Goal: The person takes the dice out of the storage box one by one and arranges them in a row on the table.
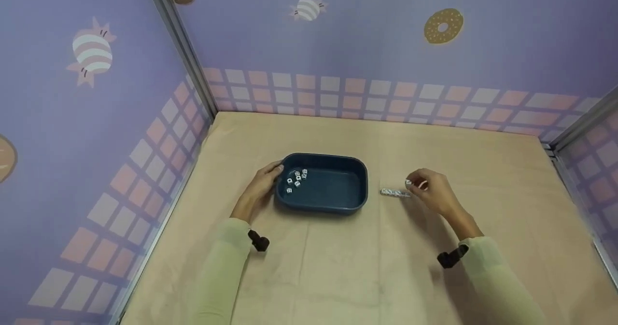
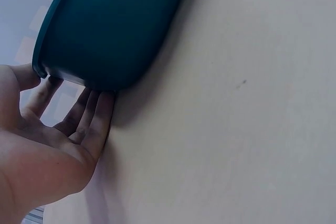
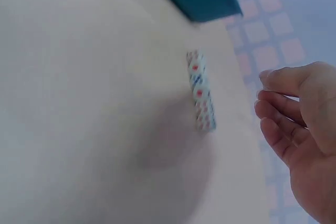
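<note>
A dark blue tray (image 1: pixel 321 211) stands on the table with several white dice (image 1: pixel 297 177) lying loose near its left end. My left hand (image 1: pixel 263 182) grips that end, the thumb over the rim and the other fingers against the outer wall, as the left wrist view (image 2: pixel 63 140) shows. To the right of the tray, a row of dice (image 3: pixel 201 93) lies end to end on the table. Just above the row's right end, my right hand (image 1: pixel 432 192) pinches a single die (image 1: pixel 408 182) between thumb and fingertips. In the right wrist view the fingers mostly hide this die.
A pale cloth (image 1: pixel 338 267) covers the table. Purple walls (image 1: pixel 367 40) with printed sweets and checks enclose its back and sides, with metal posts (image 1: pixel 186 49) at the corners. Black wrist mounts (image 1: pixel 259 241) sit at both sleeve cuffs.
</note>
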A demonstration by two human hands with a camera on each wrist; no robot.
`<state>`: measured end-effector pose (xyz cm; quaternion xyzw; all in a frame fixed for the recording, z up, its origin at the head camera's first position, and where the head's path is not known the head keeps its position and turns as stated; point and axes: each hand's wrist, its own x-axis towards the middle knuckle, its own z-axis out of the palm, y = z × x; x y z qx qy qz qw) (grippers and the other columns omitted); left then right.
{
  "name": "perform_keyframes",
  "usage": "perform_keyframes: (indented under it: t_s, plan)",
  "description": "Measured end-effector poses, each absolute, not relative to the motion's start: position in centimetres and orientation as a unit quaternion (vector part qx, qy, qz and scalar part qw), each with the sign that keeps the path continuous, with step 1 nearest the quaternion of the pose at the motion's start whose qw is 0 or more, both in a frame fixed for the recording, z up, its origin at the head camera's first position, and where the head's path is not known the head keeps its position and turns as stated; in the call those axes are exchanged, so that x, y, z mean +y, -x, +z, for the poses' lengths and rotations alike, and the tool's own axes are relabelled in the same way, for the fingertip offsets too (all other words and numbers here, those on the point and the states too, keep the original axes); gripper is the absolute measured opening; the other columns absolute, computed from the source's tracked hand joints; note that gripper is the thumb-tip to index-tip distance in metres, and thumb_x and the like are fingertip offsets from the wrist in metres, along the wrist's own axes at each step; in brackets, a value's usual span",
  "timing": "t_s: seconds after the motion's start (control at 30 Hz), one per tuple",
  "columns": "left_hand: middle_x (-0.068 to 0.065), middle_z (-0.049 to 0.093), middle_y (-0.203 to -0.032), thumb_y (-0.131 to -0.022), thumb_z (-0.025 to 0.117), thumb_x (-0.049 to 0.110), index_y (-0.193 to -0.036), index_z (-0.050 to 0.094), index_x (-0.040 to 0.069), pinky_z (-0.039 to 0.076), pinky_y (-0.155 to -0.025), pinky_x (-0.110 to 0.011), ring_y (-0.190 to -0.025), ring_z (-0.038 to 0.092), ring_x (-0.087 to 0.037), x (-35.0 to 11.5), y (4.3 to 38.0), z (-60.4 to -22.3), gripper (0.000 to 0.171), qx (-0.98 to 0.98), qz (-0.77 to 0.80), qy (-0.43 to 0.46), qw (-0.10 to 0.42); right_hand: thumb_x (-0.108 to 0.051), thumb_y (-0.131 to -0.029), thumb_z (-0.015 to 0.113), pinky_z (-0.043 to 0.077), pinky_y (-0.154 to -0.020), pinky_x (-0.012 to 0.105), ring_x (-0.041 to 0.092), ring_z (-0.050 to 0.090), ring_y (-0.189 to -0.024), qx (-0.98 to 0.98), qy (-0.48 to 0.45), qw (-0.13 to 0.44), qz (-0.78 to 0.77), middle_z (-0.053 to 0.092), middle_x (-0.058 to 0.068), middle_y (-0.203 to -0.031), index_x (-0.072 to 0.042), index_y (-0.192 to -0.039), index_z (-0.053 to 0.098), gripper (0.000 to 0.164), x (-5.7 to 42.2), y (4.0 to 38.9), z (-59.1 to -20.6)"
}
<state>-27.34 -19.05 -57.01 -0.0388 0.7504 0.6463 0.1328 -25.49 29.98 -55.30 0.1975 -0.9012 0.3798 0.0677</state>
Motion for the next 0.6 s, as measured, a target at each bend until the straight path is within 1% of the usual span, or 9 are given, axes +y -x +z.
perform_keyframes:
  t_s: [0.1,0.2,0.37,0.43,0.6]
  plan:
    - [-0.01,0.051,-0.16,-0.113,0.05,0.038,-0.159,0.05,0.017,0.038,-0.119,-0.05,-0.147,0.048,-0.031,-19.1,27.3,-56.9,0.05,0.753,0.643,0.035,0.133,0.004,-0.094,0.076,0.054,-0.076,0.024,0.026,0.069,-0.09,-0.906,-0.173,0.06,0.382,0.073,0.01,-0.099,0.0,-0.106,0.075,0.013,31.5,25.0,-56.3]
    - [-0.009,0.05,-0.161,-0.113,0.05,0.039,-0.159,0.05,0.018,0.036,-0.121,-0.05,-0.148,0.046,-0.03,-19.1,27.3,-56.9,0.05,0.756,0.64,0.034,0.134,0.005,-0.095,0.075,0.053,-0.078,0.022,0.026,0.067,-0.093,-0.911,-0.15,0.045,0.382,0.073,0.01,-0.101,-0.001,-0.107,0.075,0.014,32.3,24.6,-57.2]
    - [-0.007,0.048,-0.162,-0.113,0.049,0.04,-0.159,0.049,0.02,0.033,-0.123,-0.05,-0.151,0.043,-0.029,-19.2,27.2,-56.9,0.051,0.76,0.635,0.035,0.136,0.003,-0.095,0.076,0.053,-0.079,0.023,0.026,0.067,-0.092,-0.914,-0.129,0.025,0.383,0.072,0.01,-0.1,-0.001,-0.109,0.074,0.014,32.6,24.3,-58.6]
    - [-0.006,0.049,-0.162,-0.113,0.049,0.041,-0.16,0.049,0.02,0.033,-0.122,-0.05,-0.15,0.044,-0.028,-19.2,27.1,-57.0,0.051,0.758,0.637,0.036,0.137,0.002,-0.095,0.076,0.053,-0.079,0.024,0.027,0.068,-0.092,-0.915,-0.126,0.022,0.382,0.072,0.011,-0.1,-0.001,-0.109,0.074,0.015,32.6,24.3,-58.9]
    - [-0.008,0.051,-0.159,-0.113,0.052,0.037,-0.159,0.05,0.019,0.039,-0.118,-0.048,-0.144,0.05,-0.027,-19.1,27.2,-57.3,0.05,0.723,0.674,0.049,0.145,0.002,-0.097,0.075,0.053,-0.079,0.024,0.027,0.068,-0.094,-0.916,-0.127,0.006,0.381,0.072,0.011,-0.104,-0.001,-0.111,0.074,0.014,32.5,24.3,-59.1]
